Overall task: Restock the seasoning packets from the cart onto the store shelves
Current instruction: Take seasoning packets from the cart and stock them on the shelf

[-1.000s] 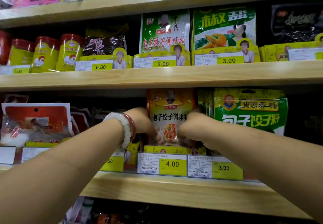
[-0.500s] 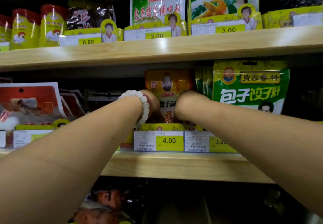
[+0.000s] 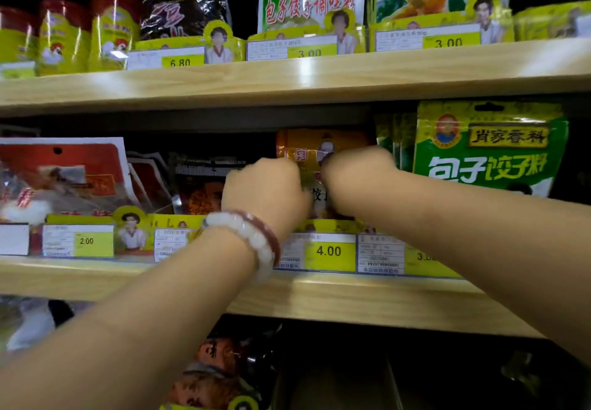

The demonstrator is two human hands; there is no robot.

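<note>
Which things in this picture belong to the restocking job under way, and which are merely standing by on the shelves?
In the job:
yellow seasoning packet
left hand
right hand
4.00 price tag

Standing by:
green packet
red packet
yellow tins
black packet

both hands point(image 3: 265, 192) raised higher on yellow packet point(image 3: 315, 149)

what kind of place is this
Most likely a grocery store aisle: wooden shelves stacked with seasoning packets, and yellow price tags clipped along the shelf edges.
</note>
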